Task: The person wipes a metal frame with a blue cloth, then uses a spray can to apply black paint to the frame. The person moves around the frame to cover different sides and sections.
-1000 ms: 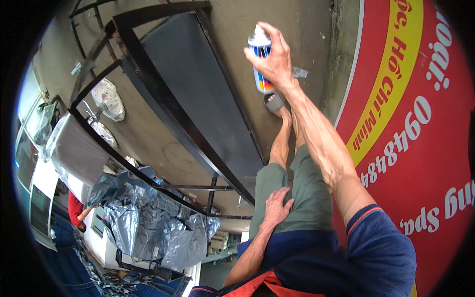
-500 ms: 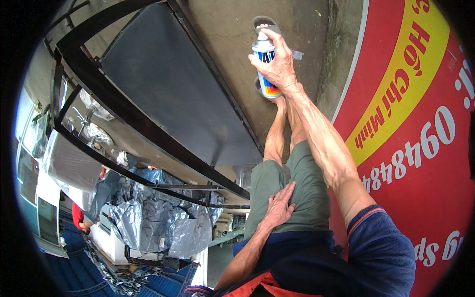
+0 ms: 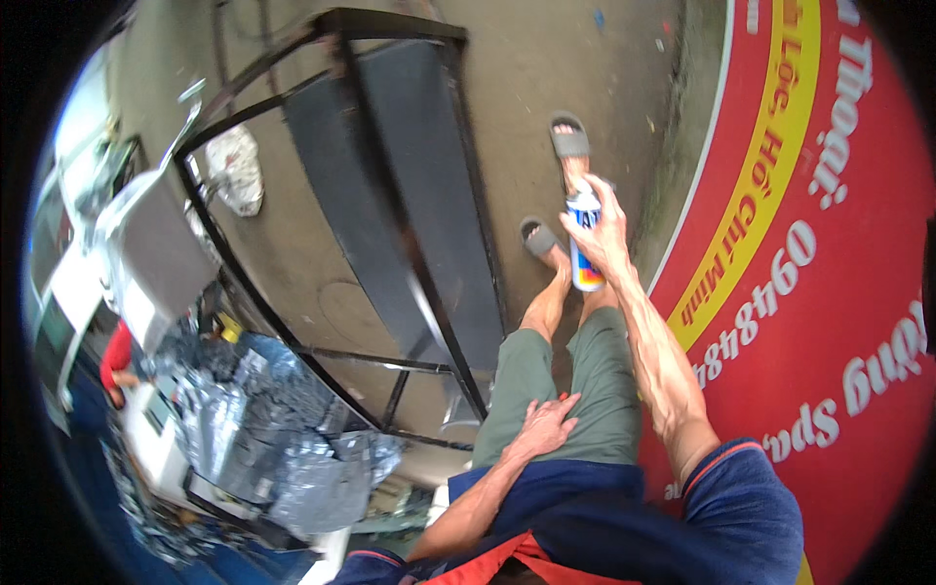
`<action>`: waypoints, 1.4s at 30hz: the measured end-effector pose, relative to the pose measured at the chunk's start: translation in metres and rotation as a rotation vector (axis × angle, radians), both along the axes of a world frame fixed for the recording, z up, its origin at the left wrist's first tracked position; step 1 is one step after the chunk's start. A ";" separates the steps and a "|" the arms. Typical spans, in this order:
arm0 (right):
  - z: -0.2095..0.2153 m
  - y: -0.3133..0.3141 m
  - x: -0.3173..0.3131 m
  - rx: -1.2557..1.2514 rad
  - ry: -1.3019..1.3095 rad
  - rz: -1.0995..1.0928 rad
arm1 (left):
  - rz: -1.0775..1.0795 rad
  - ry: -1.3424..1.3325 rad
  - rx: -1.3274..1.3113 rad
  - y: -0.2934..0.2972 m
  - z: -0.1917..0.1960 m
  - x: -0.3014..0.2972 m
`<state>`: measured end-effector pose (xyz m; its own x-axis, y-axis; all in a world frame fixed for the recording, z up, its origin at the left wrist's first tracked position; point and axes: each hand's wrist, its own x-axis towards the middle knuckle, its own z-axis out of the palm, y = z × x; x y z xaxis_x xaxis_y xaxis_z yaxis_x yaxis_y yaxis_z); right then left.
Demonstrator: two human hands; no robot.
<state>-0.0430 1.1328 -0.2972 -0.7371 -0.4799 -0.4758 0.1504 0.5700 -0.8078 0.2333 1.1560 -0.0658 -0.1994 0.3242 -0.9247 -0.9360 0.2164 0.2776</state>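
A white spray paint can (image 3: pixel 587 265) with blue, red and yellow print stands roughly upright in my right hand (image 3: pixel 611 242). The fingers wrap around it, and the index finger lies at the white nozzle on top. My left hand (image 3: pixel 542 429) rests on my thigh over the green shorts (image 3: pixel 517 375), fingers stretched out, holding nothing. To the left of my legs stands a black metal frame (image 3: pixel 395 200) of square bars. A flat dark grey panel (image 3: pixel 409 127) sits within it. Whether any spray leaves the nozzle cannot be made out.
A large red and yellow sign board (image 3: pixel 780 292) rises close on my right. My sandalled feet (image 3: pixel 569 136) are beside the frame on the concrete floor (image 3: pixel 507 58). Crumpled grey plastic sheeting (image 3: pixel 253 419) lies at lower left, near a person in a red top (image 3: pixel 117 356).
The can and my right hand have moved right and nearer to me. My view has swung, showing more floor and both sandals. My left hand stays on my thigh.
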 end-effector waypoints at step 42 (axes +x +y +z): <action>0.325 -0.200 0.029 0.312 -0.156 1.071 | 3.075 -0.743 -0.422 0.324 0.027 0.147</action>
